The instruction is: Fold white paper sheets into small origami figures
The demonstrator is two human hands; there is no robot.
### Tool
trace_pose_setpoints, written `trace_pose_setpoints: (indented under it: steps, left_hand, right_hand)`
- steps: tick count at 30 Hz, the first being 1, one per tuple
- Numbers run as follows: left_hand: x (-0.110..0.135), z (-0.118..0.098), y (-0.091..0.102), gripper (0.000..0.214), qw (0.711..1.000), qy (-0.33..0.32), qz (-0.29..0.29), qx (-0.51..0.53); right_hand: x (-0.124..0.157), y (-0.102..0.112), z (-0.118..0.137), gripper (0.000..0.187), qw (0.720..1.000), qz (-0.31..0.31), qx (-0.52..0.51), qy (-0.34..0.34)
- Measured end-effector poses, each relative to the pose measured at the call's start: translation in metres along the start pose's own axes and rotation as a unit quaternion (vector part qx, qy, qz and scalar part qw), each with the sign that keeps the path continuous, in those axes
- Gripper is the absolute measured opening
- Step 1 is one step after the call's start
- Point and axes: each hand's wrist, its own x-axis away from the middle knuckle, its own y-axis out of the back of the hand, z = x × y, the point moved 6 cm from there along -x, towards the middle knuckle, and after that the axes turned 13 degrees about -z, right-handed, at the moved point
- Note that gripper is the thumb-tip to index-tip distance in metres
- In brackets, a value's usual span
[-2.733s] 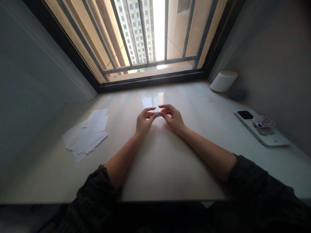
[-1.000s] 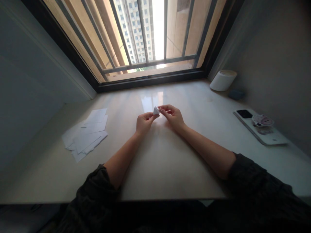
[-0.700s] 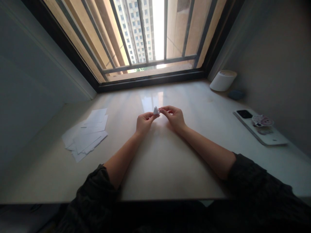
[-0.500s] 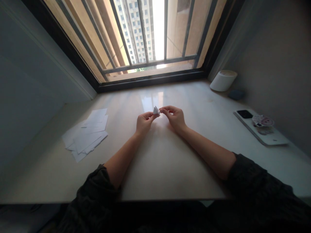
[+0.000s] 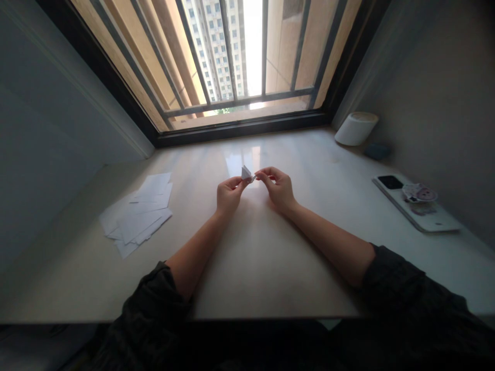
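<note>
A small piece of folded white paper point(image 5: 246, 172) is held above the middle of the white tabletop point(image 5: 263, 268). My left hand point(image 5: 229, 195) pinches it between thumb and fingers from the left, with a pointed fold standing up over the fingertips. From the right, my right hand point(image 5: 279, 186) pinches a thin end of the same paper, its thumb and forefinger closed together. The finer folds are too small to make out. Left of my hands lies a loose pile of white paper sheets point(image 5: 141, 214), overlapping one another.
On the right lies a white phone point(image 5: 417, 206) with a round decorated grip on its back. Behind it, by the wall, are a tilted white cylinder point(image 5: 356, 129) and a dark blurred object point(image 5: 377, 151). A barred window point(image 5: 240, 129) closes off the far side.
The folded paper's pointed part has tipped slightly to the left, and more of its thin end shows between my hands. Both hands stay almost in place.
</note>
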Motion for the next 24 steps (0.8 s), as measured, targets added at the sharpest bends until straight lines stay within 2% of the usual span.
trace_pose_setpoints:
  steps: [6, 13, 24]
  left_hand:
    - [0.0, -0.001, 0.001, 0.039, 1.0, 0.027, -0.013, 0.008]
    - [0.001, -0.01, 0.001, 0.038, 0.999, 0.025, -0.009, -0.023]
    - [0.001, -0.001, 0.002, 0.036, 0.998, 0.002, 0.016, -0.061]
  right_hand:
    - [0.0, 0.001, 0.001, 0.029, 1.0, -0.006, 0.004, -0.003]
    - [0.002, 0.0, 0.001, 0.031, 1.0, -0.003, 0.008, -0.008]
    - [0.0, 0.002, 0.001, 0.033, 1.0, -0.007, 0.005, -0.006]
